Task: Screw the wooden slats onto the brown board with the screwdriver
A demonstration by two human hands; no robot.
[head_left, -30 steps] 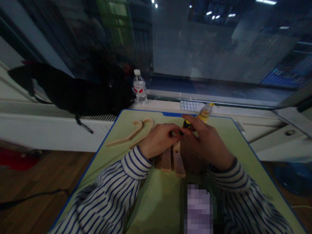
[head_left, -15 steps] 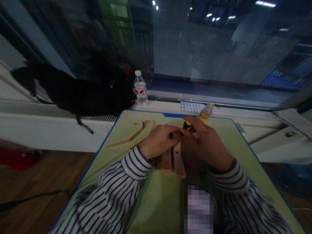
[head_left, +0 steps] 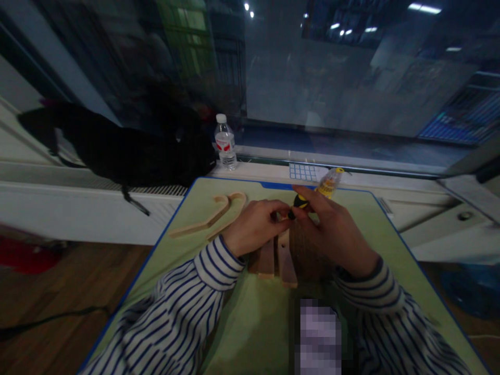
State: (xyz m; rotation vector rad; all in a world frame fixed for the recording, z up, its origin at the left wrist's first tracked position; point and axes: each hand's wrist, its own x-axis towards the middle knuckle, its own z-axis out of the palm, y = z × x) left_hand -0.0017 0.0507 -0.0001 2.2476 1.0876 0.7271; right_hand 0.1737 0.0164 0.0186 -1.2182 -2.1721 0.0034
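- Two hooked wooden strips (head_left: pixel 191 229) are lying left on the green tabletop (head_left: pixel 242 323).
- My left grip (head_left: pixel 255 225) is curling in at the black end of a yellow-and-black tool (head_left: pixel 301 201); can't tell if it's actually holding anything.
- Two flat wooden pieces (head_left: pixel 287 268) are poking out toward me between my grips.
- My right grip (head_left: pixel 334 229) is holding that tool, and a clear-and-yellow container (head_left: pixel 328 180) is showing just behind.

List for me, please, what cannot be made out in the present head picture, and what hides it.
In the head view:
- Working end of the black-and-yellow handheld tool: hidden at the fingertips of the left hand.
- Far ends of the two flat brown wooden pieces: behind the left hand.
- Lettering on the clear, white-capped plastic bottle: too small.
- Pixelated purple patch: blurred, cut off by the bottom edge.
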